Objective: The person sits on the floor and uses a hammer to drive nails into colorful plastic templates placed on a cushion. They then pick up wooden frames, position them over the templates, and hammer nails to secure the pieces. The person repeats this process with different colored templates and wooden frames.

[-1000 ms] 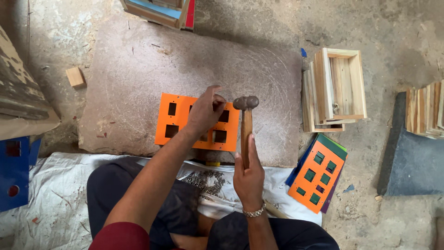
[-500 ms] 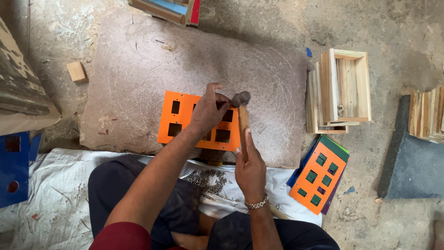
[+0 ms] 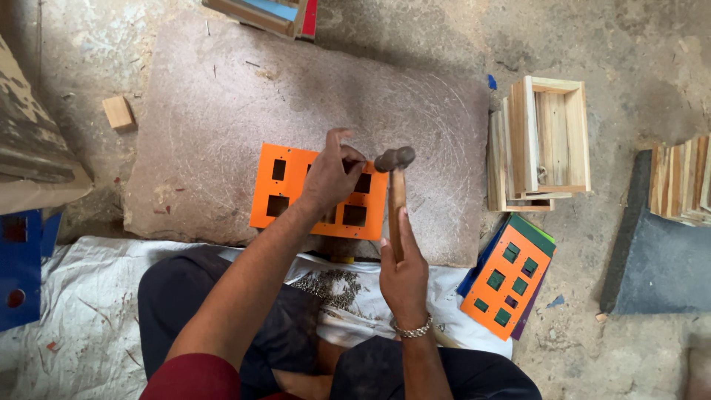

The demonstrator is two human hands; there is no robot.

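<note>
An orange panel (image 3: 292, 194) with several square cut-outs lies flat on a rough stone slab (image 3: 222, 111). My left hand (image 3: 329, 174) rests on the panel's upper right part, thumb and fingers pinched together as if on a small nail, which is too small to see. My right hand (image 3: 404, 270) grips the wooden handle of a hammer (image 3: 394, 181). The hammer's metal head is raised just right of my left fingertips. A small heap of nails (image 3: 333, 285) lies on the white cloth over my lap.
Open wooden boxes (image 3: 544, 141) stand at the right of the slab. A stack of coloured panels, orange on top (image 3: 507, 278), lies beside my right knee. A small wood block (image 3: 118, 112) sits at the left, more wooden pieces (image 3: 681, 178) at far right.
The hammer head dropped onto the spot by my left fingers half a second ago and has risen again. My left hand stays on the panel.
</note>
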